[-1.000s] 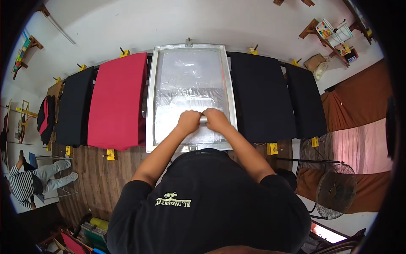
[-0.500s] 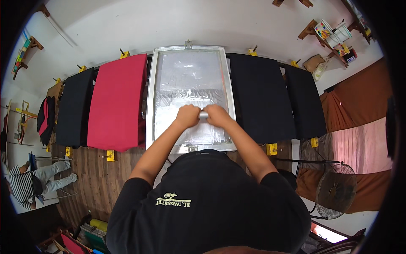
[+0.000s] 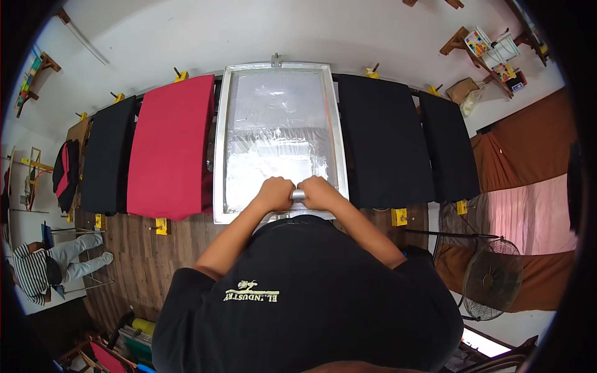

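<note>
Close to the near end of a silver-framed printing screen (image 3: 219, 143), both my hands are wrapped around one squeegee. A short grey metal piece of the squeegee (image 3: 298, 194) shows in the gap between my fists; its lower edge is hidden. My left hand (image 3: 275, 194) is closed on its left part. My right hand (image 3: 318, 193) grips the right part, knuckles up. Glossy, wrinkled clear film covers parts of the screen's mesh (image 3: 280, 93), which looks white and shiny in the middle. The screen lies flat, and what is under it cannot be made out.
To the left lie a red cloth-covered board (image 3: 171, 146) and a black one (image 3: 109, 158). Two black boards (image 3: 385, 143) stand to the right. Yellow clamps (image 3: 161, 226) stick out at their ends. A floor fan (image 3: 493, 280) stands right; a person in stripes (image 3: 38, 273) is far left.
Both hands have drawn the squeegee down the screen toward my body, from around its middle to its near end. My elbows are bent further out.
</note>
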The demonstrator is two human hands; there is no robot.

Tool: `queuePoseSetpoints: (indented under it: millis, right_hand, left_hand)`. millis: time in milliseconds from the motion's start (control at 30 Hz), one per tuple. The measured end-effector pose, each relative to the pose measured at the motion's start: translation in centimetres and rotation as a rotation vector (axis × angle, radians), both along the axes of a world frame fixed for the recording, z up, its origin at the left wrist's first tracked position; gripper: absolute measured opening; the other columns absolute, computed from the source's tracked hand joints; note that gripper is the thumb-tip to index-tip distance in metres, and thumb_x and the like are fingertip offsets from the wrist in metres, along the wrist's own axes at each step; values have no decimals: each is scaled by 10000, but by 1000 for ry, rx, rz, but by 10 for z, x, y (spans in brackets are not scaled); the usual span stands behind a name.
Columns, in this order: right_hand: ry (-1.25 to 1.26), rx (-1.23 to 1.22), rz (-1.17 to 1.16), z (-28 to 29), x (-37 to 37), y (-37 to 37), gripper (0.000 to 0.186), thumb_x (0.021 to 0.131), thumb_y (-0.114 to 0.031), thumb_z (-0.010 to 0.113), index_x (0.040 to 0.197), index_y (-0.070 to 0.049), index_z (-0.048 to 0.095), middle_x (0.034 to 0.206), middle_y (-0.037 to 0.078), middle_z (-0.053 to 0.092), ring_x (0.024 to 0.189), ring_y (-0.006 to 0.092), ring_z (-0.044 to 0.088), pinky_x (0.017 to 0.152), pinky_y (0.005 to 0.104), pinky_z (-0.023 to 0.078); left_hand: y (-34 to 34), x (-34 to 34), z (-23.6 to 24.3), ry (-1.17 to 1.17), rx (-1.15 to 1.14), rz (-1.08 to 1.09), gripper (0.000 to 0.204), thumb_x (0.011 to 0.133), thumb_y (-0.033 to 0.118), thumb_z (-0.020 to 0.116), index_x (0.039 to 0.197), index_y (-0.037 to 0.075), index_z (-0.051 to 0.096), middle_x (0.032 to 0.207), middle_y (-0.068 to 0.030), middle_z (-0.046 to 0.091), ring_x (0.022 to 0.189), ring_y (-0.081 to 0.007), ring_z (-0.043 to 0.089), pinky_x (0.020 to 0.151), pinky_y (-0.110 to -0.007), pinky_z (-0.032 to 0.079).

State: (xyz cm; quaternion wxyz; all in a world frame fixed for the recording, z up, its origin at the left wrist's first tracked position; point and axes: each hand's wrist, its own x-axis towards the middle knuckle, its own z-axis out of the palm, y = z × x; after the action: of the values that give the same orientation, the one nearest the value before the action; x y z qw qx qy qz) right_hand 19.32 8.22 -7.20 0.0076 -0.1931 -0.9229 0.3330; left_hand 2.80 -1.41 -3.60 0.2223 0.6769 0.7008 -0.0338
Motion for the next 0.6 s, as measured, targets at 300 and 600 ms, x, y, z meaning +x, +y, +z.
queuePoseSetpoints:
  millis: [300,600]
  right_hand:
    - [19,-189,118,9,-21,46,170,662,-105,706,799,-4,719,752,194,716,736,390,700,714,447,553]
    - [247,161,-142,-26,9,-26,332,717,-18,659,1049,-28,640,1003,159,639,988,377,625,851,478,534]
  left_hand:
    - [44,-20,20,4,-135,-1,178,760,216,700,884,108,768,906,-172,751,865,-335,740,781,-446,589]
    - [-27,10,-32,38,519,-46,56,766,76,632,808,63,669,784,-164,701,692,-339,702,642,-450,569]
